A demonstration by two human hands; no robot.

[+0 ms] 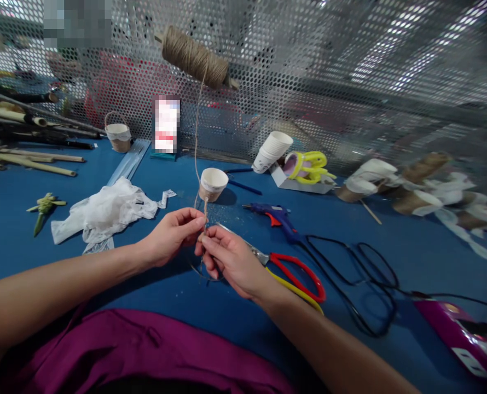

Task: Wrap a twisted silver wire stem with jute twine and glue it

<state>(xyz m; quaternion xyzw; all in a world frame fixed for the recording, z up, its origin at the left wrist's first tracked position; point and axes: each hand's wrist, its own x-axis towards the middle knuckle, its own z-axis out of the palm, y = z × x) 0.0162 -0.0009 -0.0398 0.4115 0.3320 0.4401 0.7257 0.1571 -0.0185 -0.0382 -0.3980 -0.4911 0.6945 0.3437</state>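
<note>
Twine (196, 126) runs down from a brown spool (194, 57) hung on the mesh to my two hands. My left hand (186, 225) pinches it between thumb and fingertips. Just below and to the right, my right hand (227, 254) is closed on the lower part, where it looks twisted around a thin strand that loops beneath. Right behind my fingers stands a small paper cup (214, 185) with a brown wrapped lower part. Scissors (296, 271) with red and yellow handles lie partly under my right hand.
A blue glue gun (278, 216) with a looping black cord lies right. White lace (110, 213) is heaped left, near a small basket (119, 137) and a phone (165, 126). Stacked cups (272, 152), yellow-handled scissors (309, 167) and a purple power strip (459, 334) are farther right.
</note>
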